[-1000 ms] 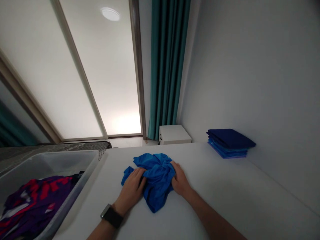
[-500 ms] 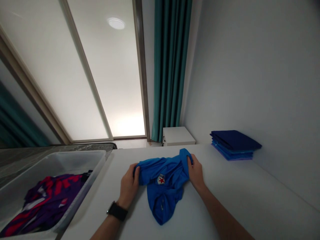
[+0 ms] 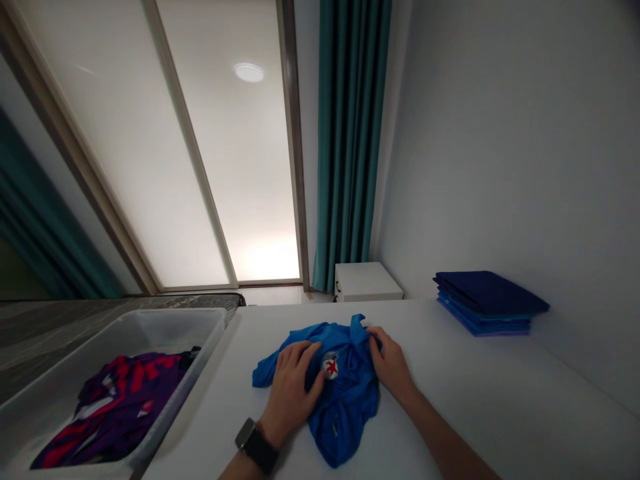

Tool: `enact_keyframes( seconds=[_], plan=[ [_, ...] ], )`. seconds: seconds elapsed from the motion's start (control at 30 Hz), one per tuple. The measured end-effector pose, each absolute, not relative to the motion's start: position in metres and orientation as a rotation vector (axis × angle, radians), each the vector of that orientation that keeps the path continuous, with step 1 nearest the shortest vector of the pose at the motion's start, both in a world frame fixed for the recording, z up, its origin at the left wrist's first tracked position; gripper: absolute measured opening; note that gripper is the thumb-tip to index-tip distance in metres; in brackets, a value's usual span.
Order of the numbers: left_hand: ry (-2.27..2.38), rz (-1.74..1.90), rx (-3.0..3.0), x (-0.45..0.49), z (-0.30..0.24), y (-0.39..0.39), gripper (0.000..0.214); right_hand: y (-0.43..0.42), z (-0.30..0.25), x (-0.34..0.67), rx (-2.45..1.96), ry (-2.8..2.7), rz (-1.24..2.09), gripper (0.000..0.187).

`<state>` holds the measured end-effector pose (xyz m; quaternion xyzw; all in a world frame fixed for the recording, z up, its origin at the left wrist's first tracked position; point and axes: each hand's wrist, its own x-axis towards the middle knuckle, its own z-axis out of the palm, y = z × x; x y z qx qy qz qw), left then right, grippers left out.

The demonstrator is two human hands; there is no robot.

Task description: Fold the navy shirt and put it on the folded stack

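My left hand (image 3: 290,388) lies with fingers parted, palm down on one blue garment (image 3: 345,413); my right hand (image 3: 393,365) pinches its far edge between thumb and fingers. The garment sits between and just in front of my hands on the white surface (image 3: 210,413), rumpled and unevenly spread, one badge with a red star facing up. Left of my left hand is one bin (image 3: 170,327) with purple-and-red clothing (image 3: 130,400); beyond my right, one folded blue stack (image 3: 485,317).
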<state>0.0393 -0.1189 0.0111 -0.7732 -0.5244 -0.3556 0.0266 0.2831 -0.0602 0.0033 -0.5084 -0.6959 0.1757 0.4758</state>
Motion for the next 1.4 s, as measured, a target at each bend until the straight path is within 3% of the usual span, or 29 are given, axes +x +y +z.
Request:
enact_keyframes(
  seconds=[0.07, 0.2, 0.37, 0.53, 0.7, 0.77, 0.87, 0.93, 1.0, 1.13, 1.27, 1.4],
  plan=[
    [-1.698, -1.085, -2.374, 0.040, 0.007, -0.117, 0.058, -0.064, 0.008, 0.282, -1.207, -1.681, 0.432, 0.026],
    [-1.796, -1.159, -2.340, 0.026, 0.003, -0.105, 0.034, -0.058, 0.014, 0.295, -1.207, -1.566, 0.349, 0.025],
    [-1.876, -1.325, -2.215, 0.015, 0.004, -0.097, 0.028, -0.043, 0.015, 0.318, -1.336, -1.466, 0.121, 0.026],
    [-1.779, -1.353, -2.128, 0.021, 0.015, -0.108, 0.025, -0.062, 0.025, 0.297, -1.133, -1.647, -0.026, 0.022],
    [-1.450, -1.012, -2.765, 0.044, 0.032, -0.134, 0.019, -0.098, 0.033, 0.254, -0.908, -2.136, 0.207, 0.022],
    [-1.449, -0.794, -2.905, 0.051, 0.034, -0.139, 0.033, -0.104, 0.033, 0.249, -0.922, -2.295, 0.304, 0.019],
    [-1.596, -0.651, -2.876, 0.050, 0.027, -0.135, 0.056, -0.102, 0.030, 0.256, -1.025, -2.447, 0.436, 0.040],
    [-1.686, -0.661, -2.815, 0.044, 0.021, -0.129, 0.061, -0.099, 0.028, 0.263, -1.065, -2.528, 0.525, 0.064],
    [-1.734, -0.761, -2.761, 0.036, 0.018, -0.122, 0.060, -0.096, 0.025, 0.268, -1.075, -2.580, 0.589, 0.072],
    [-1.727, -1.217, -2.669, 0.019, 0.019, -0.113, 0.042, -0.087, 0.019, 0.272, -1.020, -2.530, 0.506, 0.043],
    [-1.833, -1.686, -2.507, 0.013, 0.024, -0.112, 0.033, -0.072, 0.019, 0.284, -1.030, -2.157, 0.321, 0.037],
    [-1.965, -1.546, -2.522, 0.018, 0.033, -0.122, 0.031, -0.066, 0.022, 0.293, -1.213, -1.718, 0.343, 0.032]
  ],
)
